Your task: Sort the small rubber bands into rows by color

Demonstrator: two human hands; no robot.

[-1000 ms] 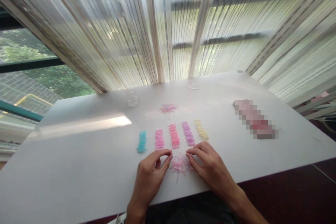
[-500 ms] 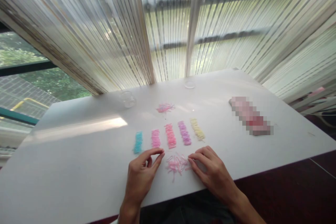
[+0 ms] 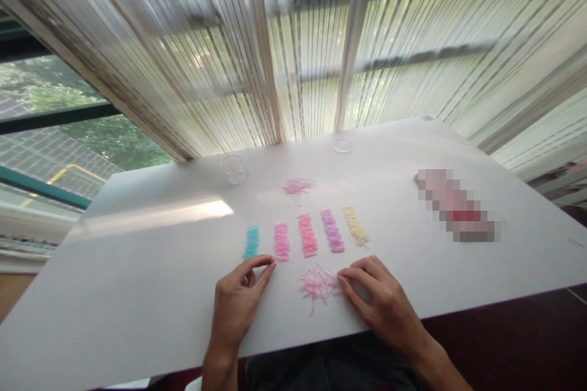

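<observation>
On the white table, loose pink strands lie between our pinched left hand and right hand.
Whether either grips a strand, we cannot tell; pixelation masks a pinkish object.

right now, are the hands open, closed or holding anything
Left hand: pinched closed beside the leftmost pink row; contents unclear.
Right hand: at the nearer loose pink pile; grip can't be told.
</observation>
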